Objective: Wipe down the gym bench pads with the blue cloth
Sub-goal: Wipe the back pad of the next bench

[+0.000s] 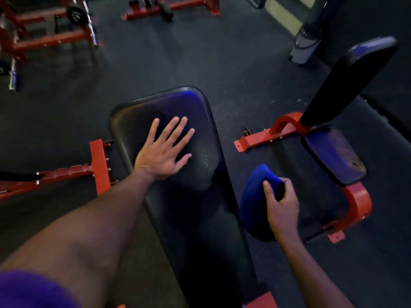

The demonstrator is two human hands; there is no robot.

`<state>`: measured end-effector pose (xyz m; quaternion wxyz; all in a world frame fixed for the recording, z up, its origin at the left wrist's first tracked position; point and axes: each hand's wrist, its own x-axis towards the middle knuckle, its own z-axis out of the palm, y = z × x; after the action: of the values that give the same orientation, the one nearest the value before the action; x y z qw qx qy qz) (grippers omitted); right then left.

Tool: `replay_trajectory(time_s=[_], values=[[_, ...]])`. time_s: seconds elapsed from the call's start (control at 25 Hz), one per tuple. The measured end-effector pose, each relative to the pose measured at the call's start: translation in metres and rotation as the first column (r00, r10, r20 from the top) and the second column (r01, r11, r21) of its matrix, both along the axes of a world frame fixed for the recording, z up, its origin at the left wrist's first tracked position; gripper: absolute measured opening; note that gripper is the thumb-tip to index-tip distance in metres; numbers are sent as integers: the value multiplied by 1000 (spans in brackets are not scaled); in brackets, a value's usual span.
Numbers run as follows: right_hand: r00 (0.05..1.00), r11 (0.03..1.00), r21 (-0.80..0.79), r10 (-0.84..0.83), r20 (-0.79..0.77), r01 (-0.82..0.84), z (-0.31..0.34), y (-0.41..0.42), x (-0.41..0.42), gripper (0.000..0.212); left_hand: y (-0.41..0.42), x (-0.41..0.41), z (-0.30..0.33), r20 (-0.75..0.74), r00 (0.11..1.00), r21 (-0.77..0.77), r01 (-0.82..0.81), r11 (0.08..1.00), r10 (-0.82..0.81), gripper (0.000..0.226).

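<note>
Landmark: the black bench pad (200, 196), which runs from the bottom centre of the view away from the camera.

1. A purple sleeve (26, 290) covers the upper left arm at the near left of the pad.
2. A red frame section (260, 302) shows at the near end of the pad.
3. The right hand (281, 210) is held just off the pad's right edge, above the dark floor (200, 52). Its fingers and thumb are curled round the blue cloth (253, 203), which is bunched and hangs below the grip. The cloth is close beside the pad edge; contact cannot be determined.
4. The left hand (163, 150) lies flat on the far section of the pad, palm down, fingers straight and spread. It holds nothing.
5. A red frame bracket (100, 165) stands against the pad's left side.
6. To the right of the pad, well apart, stands a second bench (333, 154) on a red base, with a flat seat pad and an inclined back pad (351, 81).
7. Beyond the pad's far end, red equipment frames (173, 7) rest on the floor. A red rack (44, 30) stands at far left.
</note>
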<state>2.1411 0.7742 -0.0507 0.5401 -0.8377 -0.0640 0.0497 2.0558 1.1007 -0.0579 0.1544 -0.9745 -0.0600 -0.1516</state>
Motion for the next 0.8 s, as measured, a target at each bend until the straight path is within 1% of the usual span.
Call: replay_trajectory(time_s=[0.12,0.16,0.24,0.28,0.36,0.4,0.44,0.52,0.56,0.6,0.68,0.76,0.8], values=[[994,993,-34,112,-10,-112,-34,44,16,10,4,-5,-5,83,996,30,32,999,-34,69],[983,981,-64,182,-11,-182,-44,63,16,10,3,-4,-5,88,995,27,40,999,-43,70],[950,945,-92,312,-28,-314,-60,93,11,20,4,0,-6,69,997,0,35,999,-35,69],[936,933,-75,352,-28,-353,-64,99,8,24,4,-1,-7,77,996,2,36,999,-36,69],[912,912,-35,407,-41,-409,-70,99,10,25,8,-4,-12,85,996,5,33,999,-33,68],[893,893,-28,447,-52,-449,-71,92,13,31,7,-2,-10,97,994,14,53,999,-54,67],[860,859,-57,505,-74,-509,-73,85,18,42,6,-2,-10,110,992,12,64,998,-65,67],[789,768,-183,606,-106,-614,-85,75,26,62,9,-2,-12,137,989,-5,58,998,-57,66],[771,737,-238,627,-108,-633,-91,70,30,68,8,-2,-12,144,988,-3,51,999,-50,65],[767,726,-267,633,-101,-634,-98,66,30,72,8,-3,-13,152,987,0,50,999,-50,65],[792,748,-265,594,-141,-608,-105,62,21,80,8,-2,-12,156,986,-2,57,998,-56,65],[829,796,-234,526,-189,-559,-104,67,14,77,9,-3,-14,158,986,-6,57,998,-55,65],[842,812,-226,506,-185,-538,-100,73,14,75,10,-3,-15,158,986,-4,54,999,-52,65]])
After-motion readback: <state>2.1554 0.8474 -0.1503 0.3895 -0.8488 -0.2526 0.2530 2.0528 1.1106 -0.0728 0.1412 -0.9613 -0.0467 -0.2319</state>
